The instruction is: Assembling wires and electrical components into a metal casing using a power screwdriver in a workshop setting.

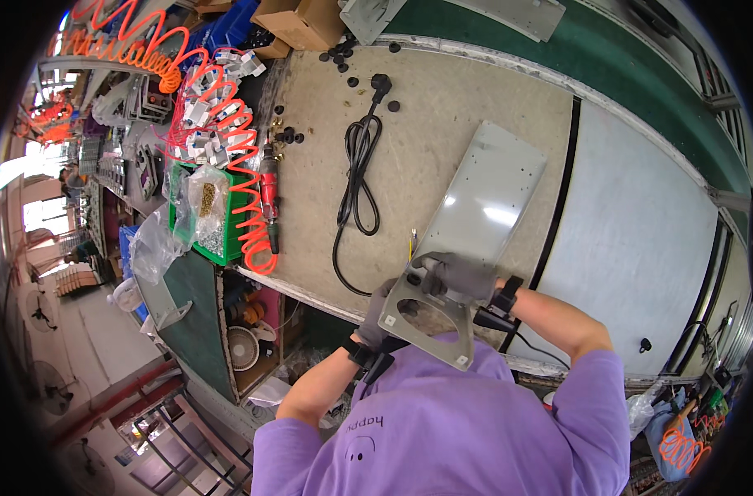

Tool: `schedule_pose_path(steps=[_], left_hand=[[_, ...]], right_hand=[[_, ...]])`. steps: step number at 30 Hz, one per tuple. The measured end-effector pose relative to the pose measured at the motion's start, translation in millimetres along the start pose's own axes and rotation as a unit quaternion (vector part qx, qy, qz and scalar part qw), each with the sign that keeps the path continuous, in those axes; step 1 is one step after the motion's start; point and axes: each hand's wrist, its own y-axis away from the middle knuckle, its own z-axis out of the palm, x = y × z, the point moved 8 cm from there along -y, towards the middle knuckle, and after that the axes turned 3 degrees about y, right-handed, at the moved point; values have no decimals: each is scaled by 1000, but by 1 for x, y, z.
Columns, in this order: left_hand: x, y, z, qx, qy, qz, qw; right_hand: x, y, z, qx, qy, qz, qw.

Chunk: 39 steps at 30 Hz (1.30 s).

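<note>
The metal plate [490,186] stretches lengthwise away and rightward, the left hand [377,316] gripping its near left edge, the right hand [463,275] curled over its middle, its pinch unclear.

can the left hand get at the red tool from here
Probably, once the left hand leaves the grey metal panel: only the black cord seems to lie between it and the red tool.

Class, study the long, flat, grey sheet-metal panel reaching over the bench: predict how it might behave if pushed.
The long grey sheet-metal panel would probably feel stiff, since its edges look straight, without sagging. Its smooth, shiny face, catching bright reflections, could be slippery. Its broad, flat shape suggests it would slide rather than roll.
</note>
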Motion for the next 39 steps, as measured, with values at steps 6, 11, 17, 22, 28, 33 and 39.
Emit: schedule_pose_path(steps=[6,11,17,22,28,33,39], left_hand=[[-14,1,0,20,110,-67,991],[-25,3,-2,39,191,-121,973],[-30,3,-3,60,226,-135,963],[-52,4,-1,29,331,-133,934],[-38,7,2,2,236,-110,966],[-33,5,1,32,77,-19,996],[-29,2,14,101,453,-144,874]], right_hand=[[17,3,8,-31,-82,36,996],[-1,3,-2,-3,107,-14,994],[25,-6,0,-22,-97,82,992],[24,-8,0,-36,-99,70,992],[9,-14,5,-33,99,-100,990],[4,-20,18,-78,203,-67,974],[-8,-15,10,-60,241,-63,967]])
